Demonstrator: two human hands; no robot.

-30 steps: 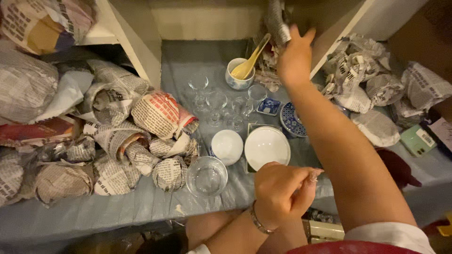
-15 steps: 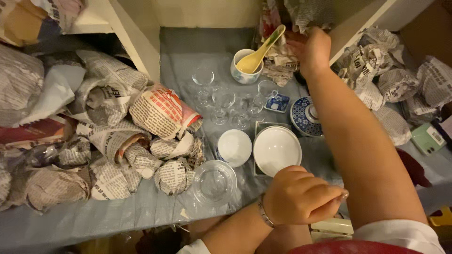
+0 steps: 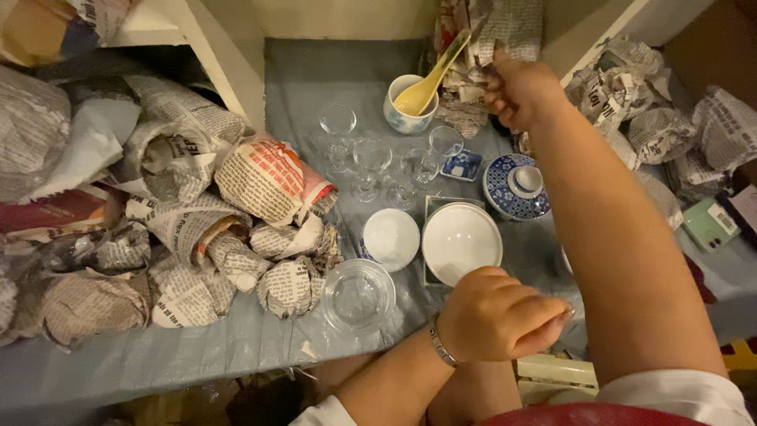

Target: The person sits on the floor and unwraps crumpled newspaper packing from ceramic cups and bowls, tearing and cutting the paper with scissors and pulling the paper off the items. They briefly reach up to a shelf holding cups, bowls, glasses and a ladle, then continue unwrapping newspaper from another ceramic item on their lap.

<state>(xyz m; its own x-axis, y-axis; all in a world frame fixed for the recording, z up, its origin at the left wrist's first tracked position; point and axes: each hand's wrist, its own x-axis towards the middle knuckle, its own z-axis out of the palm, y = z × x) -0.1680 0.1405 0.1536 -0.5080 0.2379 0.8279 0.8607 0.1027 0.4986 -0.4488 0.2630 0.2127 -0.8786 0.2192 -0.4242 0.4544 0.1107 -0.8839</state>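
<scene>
Between right hand's [image 3: 524, 91] fingers, newspaper bundle [image 3: 505, 31].

A crumpled newspaper-wrapped bundle [image 3: 505, 31], grey with black print, sits at the far back of the grey-covered bench, pinched at its lower edge by the right hand's fingers [image 3: 501, 79]. It hangs slightly tilted, just above and behind those fingers. A large white bowl [image 3: 461, 242] sits upright, empty, just beyond the curled fingers [image 3: 536, 315] of the left hand, not touching them.
</scene>
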